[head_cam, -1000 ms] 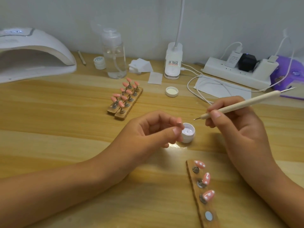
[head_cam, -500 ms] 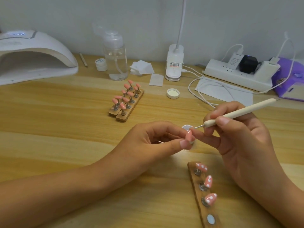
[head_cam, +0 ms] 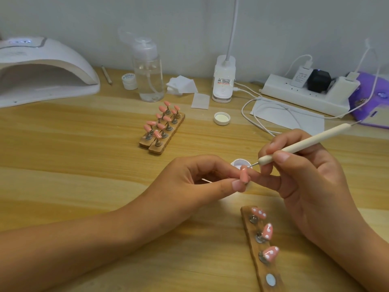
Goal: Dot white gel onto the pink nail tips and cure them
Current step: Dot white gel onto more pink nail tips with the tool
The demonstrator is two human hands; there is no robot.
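Pink plastic nail tip (head_cam: 307,176) pinched in left fingers (head_cam: 232,184): right fingers (head_cam: 282,157), gripping cream dotting tool (head_cam: 305,144), should dab lightly.

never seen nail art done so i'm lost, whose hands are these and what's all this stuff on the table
One picture, from a camera worn on a person's head, looking down at their hands. The left hand pinches a pink nail tip; the right hand holds a dotting tool like a pen, its point close to that tip. Behind sits a pot of white gel. On the wooden table: a strip with three dotted tips, two blocks of plain pink tips, and a white curing lamp.
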